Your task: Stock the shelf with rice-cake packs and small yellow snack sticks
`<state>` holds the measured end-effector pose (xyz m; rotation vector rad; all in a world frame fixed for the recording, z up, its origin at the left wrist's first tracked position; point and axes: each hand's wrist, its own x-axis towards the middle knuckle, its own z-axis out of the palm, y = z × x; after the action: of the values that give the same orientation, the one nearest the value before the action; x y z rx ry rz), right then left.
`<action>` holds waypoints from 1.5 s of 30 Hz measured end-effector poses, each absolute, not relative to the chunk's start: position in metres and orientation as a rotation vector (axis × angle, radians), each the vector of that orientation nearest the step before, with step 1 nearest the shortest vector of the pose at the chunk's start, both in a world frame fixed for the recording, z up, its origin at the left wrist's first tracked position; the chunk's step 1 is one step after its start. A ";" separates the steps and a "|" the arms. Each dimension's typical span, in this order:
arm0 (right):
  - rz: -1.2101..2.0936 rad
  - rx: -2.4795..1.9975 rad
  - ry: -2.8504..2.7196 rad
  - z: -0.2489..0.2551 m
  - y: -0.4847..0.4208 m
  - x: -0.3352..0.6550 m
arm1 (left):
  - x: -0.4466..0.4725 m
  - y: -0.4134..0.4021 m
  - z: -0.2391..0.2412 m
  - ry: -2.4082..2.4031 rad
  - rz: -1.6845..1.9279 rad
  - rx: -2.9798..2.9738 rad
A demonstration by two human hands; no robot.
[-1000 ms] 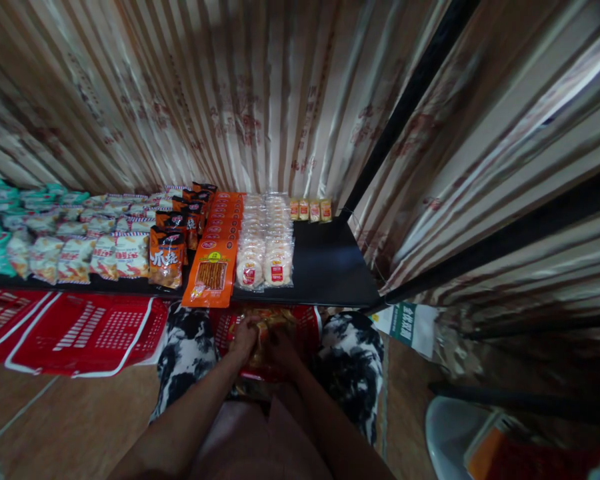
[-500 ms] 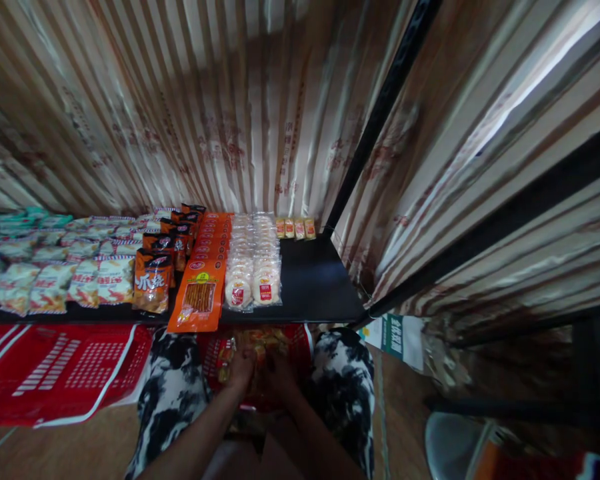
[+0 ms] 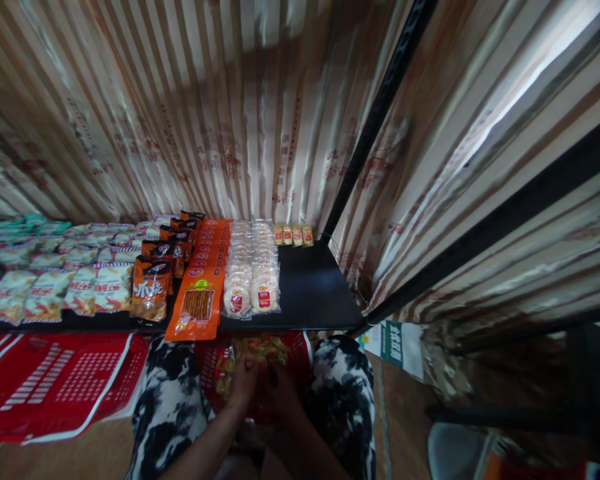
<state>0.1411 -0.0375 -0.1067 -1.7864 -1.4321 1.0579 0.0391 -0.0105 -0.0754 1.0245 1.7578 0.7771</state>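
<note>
My left hand [image 3: 245, 379] and my right hand [image 3: 280, 387] are close together over a red basket [image 3: 303, 353] between my knees. Small gold-wrapped snack packets [image 3: 263, 347] lie in the basket, just beyond my fingers. Both hands are closed with the fingers curled in; shadow hides what they hold. Above the basket, a short row of similar gold packets [image 3: 293, 235] stands at the back of a black shelf [image 3: 313, 283]. Left of them are clear-wrapped round white crackers [image 3: 251, 293] in two rows.
Orange snack packs [image 3: 196, 303], orange-and-black bags [image 3: 150, 290] and several white bags [image 3: 47, 293] fill the shelf's left side. Another red basket [image 3: 75, 380] is on the floor at left. A black post [image 3: 365, 147] rises at the shelf's right corner, before a striped curtain [image 3: 260, 120].
Both hands have drawn slightly back toward me and lower from the packets, which show more now. The view has tilted a little, so the shelf sits lower.
</note>
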 end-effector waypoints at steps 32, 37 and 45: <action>0.684 -1.713 -1.311 -0.052 -0.042 0.181 | 0.080 -0.008 -0.004 1.351 1.014 1.312; 0.559 -1.718 -1.292 -0.041 -0.031 0.193 | 0.088 -0.006 -0.003 1.266 1.104 1.332; 0.594 -1.754 -1.266 -0.017 -0.005 0.213 | 0.103 0.003 0.014 1.282 1.104 1.461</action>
<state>0.2127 -0.0046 -0.0168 -1.7539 -1.2656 0.5940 0.1028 0.0028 0.0138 1.4612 1.2824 1.1037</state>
